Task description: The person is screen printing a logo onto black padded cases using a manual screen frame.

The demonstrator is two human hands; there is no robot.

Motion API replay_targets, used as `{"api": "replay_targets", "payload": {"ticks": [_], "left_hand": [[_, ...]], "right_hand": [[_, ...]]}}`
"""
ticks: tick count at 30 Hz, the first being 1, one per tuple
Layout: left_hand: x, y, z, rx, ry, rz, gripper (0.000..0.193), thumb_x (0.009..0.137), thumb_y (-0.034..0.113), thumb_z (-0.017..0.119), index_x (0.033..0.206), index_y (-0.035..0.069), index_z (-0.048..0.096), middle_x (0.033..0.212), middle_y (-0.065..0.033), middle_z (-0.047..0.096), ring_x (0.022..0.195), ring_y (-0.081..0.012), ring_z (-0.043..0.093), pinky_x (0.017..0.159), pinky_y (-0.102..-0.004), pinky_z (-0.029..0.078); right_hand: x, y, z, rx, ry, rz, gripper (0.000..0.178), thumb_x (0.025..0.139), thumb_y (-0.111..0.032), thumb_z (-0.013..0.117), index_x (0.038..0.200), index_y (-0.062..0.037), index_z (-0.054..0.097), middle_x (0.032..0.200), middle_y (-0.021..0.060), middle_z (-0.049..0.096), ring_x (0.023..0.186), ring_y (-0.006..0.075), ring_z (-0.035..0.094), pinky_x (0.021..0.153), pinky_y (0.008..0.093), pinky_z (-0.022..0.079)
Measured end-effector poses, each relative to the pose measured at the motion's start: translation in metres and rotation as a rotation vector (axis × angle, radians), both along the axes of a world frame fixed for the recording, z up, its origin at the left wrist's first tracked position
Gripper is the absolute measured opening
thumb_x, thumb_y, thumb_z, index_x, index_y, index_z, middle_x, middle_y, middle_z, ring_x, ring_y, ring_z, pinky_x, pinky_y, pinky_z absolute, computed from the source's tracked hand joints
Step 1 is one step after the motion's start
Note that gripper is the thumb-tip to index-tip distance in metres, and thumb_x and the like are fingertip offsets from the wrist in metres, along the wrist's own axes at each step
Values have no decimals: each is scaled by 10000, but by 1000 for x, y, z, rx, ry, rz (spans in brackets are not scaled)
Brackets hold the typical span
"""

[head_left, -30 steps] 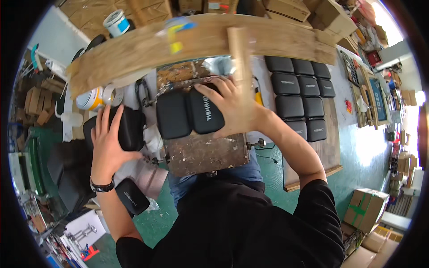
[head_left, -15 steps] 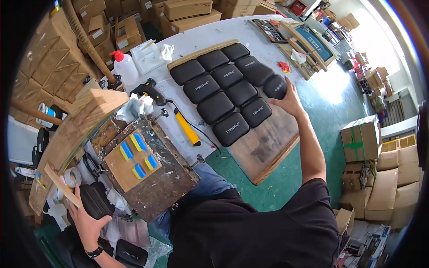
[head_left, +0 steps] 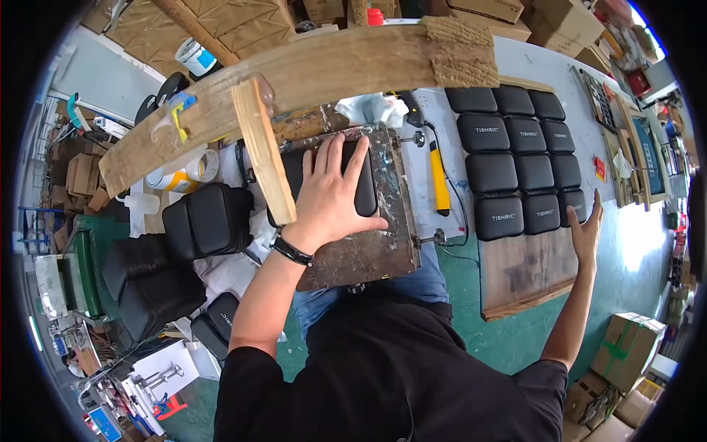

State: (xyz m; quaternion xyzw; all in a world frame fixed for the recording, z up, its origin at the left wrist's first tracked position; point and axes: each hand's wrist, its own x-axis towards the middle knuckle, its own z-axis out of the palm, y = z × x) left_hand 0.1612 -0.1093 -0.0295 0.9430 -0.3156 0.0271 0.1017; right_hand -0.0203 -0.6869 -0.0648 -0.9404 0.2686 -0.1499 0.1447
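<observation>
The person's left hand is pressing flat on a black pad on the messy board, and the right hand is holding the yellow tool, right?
Not quite. In the head view the left hand does press the black pad, but the right hand rests by the rows of black pads, not on the yellow tool.

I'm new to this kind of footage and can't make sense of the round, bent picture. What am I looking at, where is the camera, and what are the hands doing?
The camera sits on a person's head and looks down through a very wide lens, so straight edges curve and the corners go black. No machine here: just two bare hands.

The left hand, with a dark wristband, lies flat on a black pad resting on a paint-stained board at the person's lap. The right hand reaches out, open, to the last black pad in rows of pads laid on a wooden board. Neither hand grips anything.

Nearby lie a yellow-handled tool, a rough wooden beam across the top, more black pads at left, and cardboard boxes around.
</observation>
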Motion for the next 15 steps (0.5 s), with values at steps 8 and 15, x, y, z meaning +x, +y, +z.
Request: {"api": "replay_targets", "payload": {"ticks": [8,15], "left_hand": [[-3,-2,-17,-112,-15,-58,1392,763,822,802,1743,-15,275,1774,-368,247,1661,-531,235,1304,-653,264],[-106,22,-12,-330,174,-277,1156,945,845,610,1713,10,384,1782,-286,328,1670,-463,289,1292,-636,289]], "right_hand": [[31,85,19,-26,-99,294,815,995,-147,784,1696,-29,385,1644,239,496,1497,437,514,1245,499,432],[82,184,56,38,-111,595,809,940,-91,805,1663,-48,446,1631,201,519,1438,408,566,1204,468,469]]}}
